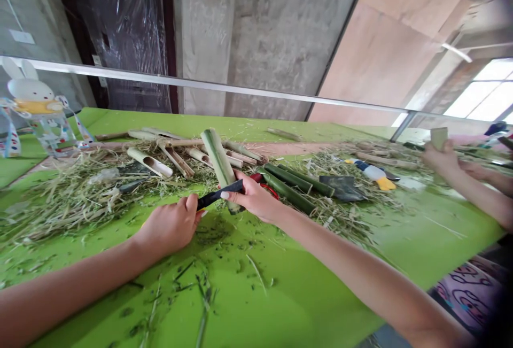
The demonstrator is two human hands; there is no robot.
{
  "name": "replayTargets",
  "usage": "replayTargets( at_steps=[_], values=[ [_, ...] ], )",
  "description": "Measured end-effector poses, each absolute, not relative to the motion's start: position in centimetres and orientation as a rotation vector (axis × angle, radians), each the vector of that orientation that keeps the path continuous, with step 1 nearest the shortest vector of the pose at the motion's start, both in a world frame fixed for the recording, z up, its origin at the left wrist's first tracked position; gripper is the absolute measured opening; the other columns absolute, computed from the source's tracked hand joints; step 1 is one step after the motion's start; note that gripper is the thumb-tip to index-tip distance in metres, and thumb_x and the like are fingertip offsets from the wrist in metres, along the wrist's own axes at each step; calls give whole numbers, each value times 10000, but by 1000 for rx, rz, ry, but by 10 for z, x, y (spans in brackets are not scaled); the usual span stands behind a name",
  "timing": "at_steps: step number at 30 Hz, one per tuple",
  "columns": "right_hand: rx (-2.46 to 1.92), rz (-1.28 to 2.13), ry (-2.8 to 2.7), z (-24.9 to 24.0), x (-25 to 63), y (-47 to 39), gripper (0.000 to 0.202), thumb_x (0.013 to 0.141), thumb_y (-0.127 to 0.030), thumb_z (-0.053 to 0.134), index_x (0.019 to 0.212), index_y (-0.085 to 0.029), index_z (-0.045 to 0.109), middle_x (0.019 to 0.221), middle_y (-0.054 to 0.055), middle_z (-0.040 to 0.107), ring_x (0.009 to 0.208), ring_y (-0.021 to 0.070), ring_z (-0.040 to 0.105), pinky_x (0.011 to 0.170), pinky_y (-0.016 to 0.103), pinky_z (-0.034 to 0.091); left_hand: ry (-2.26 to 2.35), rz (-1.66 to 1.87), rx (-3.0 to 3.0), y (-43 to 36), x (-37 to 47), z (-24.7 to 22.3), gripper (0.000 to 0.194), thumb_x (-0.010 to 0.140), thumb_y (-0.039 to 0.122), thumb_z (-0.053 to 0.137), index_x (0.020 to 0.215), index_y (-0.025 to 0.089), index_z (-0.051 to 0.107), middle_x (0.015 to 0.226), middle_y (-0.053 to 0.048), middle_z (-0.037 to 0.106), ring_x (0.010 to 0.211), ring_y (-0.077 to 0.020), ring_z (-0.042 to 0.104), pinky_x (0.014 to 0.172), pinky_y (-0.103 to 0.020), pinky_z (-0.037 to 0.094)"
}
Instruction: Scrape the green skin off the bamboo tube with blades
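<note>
Left forearm (80, 286), bare, in from near left; left hand (170, 225) in tight fist. Right forearm (340, 252) from near right; right hand (256, 198) slightly farther, gripping, thumb pointing left.

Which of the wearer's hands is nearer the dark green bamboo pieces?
Right. The right hand is just left of the dark green bamboo pieces; the left hand is farther to the left, gripping the black tool.

Rabbit-figure bottle (35, 93) with patterned strap (13, 144) stands at left on the green counter (280, 300). Metal rail (240, 89) crosses above it, slanting down rightward. Backdrop: plastic-wrapped door (130, 38) left, concrete wall (280, 27) mid, bright window (483, 91) far right.
</note>
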State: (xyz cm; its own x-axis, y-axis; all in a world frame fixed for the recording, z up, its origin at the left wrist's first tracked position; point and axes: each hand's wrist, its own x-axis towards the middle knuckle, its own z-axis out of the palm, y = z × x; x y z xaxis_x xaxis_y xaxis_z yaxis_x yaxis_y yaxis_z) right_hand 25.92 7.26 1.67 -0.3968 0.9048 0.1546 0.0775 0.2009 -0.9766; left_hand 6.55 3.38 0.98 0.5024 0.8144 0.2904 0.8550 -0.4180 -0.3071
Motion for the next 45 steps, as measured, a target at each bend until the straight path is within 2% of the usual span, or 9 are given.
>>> replayTargets(
  at_steps=[8, 13, 20, 26, 32, 34, 37, 41, 45],
  values=[
    [-980, 1102, -1853, 28, 263, 63, 574, 710, -334, 653, 1195, -177, 387, 890, 42, 552, 762, 143, 502, 663, 282, 442, -1420, -129, -2362, 43, 63, 8, 334, 879, 276, 242, 969, 95, 508, 662, -120, 633, 510, -252, 620, 404, -307, 420],
    [-946, 1097, -1835, 31, 262, 62, 537, 716, -347, 648, 1164, -184, 400, 874, 42, 549, 793, 153, 500, 677, 280, 440, -1437, -138, -2352, 47, 62, 12, 334, 880, 280, 246, 959, 96, 513, 659, -120, 628, 520, -241, 623, 422, -296, 436],
    [-996, 1089, -1747, 42, 267, 63, 475, 693, -327, 662, 1081, -165, 442, 813, 22, 526, 657, 112, 462, 562, 244, 402, -1471, -101, -2351, 56, 70, 24, 343, 879, 304, 245, 1015, 104, 487, 767, -141, 643, 614, -284, 644, 501, -368, 477],
    [-926, 1038, -1577, 37, 278, 89, 205, 721, -274, 576, 877, -152, 526, 678, -8, 504, 569, 90, 438, 500, 231, 346, -1560, -140, -2260, 81, 88, 57, 389, 891, 339, 197, 1065, 92, 442, 739, -148, 649, 654, -305, 645, 556, -411, 480],
    [-911, 1020, -1568, 39, 289, 98, 278, 663, -290, 632, 892, -153, 551, 701, 2, 542, 565, 96, 463, 478, 233, 347, -1744, -275, -2191, 134, 89, 94, 442, 901, 376, 168, 1086, 85, 444, 850, -191, 651, 738, -304, 638, 604, -395, 465],
    [-904, 1081, -1577, 41, 287, 94, 361, 611, -270, 678, 933, -161, 557, 761, 15, 570, 609, 109, 492, 507, 236, 375, -1893, -288, -2109, 150, 82, 106, 464, 903, 412, 177, 1021, 82, 480, 891, -206, 646, 791, -305, 632, 637, -382, 458],
    [-856, 1257, -1469, 38, 285, 97, 368, 559, -287, 711, 882, -166, 581, 699, -3, 560, 573, 105, 479, 516, 241, 379, -1993, -519, -1941, 160, 74, 113, 537, 909, 436, 92, 1029, 68, 464, 900, -207, 639, 814, -306, 626, 629, -354, 451],
    [-821, 1245, -1316, 31, 292, 116, 414, 442, -226, 768, 805, -163, 580, 750, -2, 605, 651, 121, 528, 612, 251, 412, -1827, -822, -1933, 144, 81, 95, 487, 905, 434, 126, 1114, 98, 409, 879, -143, 642, 787, -272, 624, 643, -330, 442],
    [-744, 1283, -1211, 35, 303, 122, 439, 421, -231, 793, 804, -168, 587, 755, 5, 636, 698, 139, 568, 673, 272, 428, -1555, -776, -2388, 116, 104, 66, 412, 886, 444, 238, 1122, 165, 427, 872, -82, 657, 763, -229, 633, 625, -295, 446]
  ],
)
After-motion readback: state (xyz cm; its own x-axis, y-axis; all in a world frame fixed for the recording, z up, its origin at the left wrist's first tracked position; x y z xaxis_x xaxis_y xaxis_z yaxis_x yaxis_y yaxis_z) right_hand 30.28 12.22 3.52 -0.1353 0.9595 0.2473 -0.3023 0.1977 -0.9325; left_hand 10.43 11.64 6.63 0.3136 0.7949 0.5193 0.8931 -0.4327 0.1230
